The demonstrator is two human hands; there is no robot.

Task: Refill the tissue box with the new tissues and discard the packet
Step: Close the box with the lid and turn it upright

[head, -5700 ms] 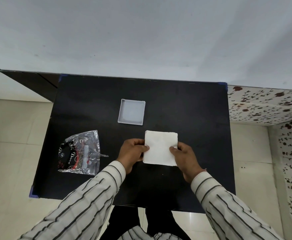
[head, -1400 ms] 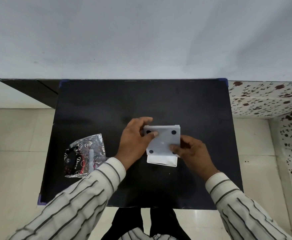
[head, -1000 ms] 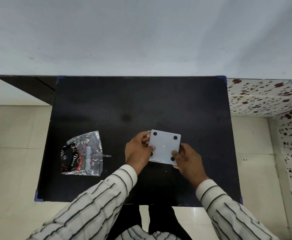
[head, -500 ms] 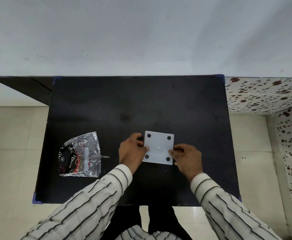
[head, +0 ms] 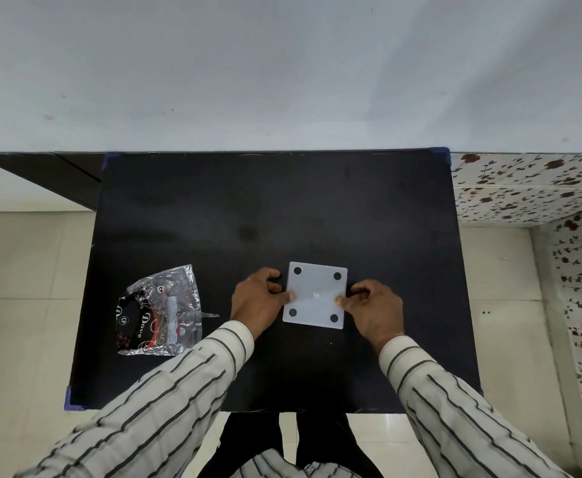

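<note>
Evidently seating it over the tissues: left hand and right hand pinch opposite edges of the inverted tissue box, pressing it flat on the table; packet lies well apart.

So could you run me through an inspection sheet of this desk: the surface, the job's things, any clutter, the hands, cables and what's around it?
Surface: black table, blue tape at its corners.
Job's things: white tissue box, flat on the table with four black dots facing up; no tissues visible. Empty plastic packet, crumpled, lies apart at the left, not discarded.
Clutter: nothing seen.
Hands: left hand and right hand grip the box's opposite sides, thumbs on top.
Cables: nothing seen.
Surroundings: plain white wall behind, pale floor tiles, floral-patterned surface at the right.
</note>
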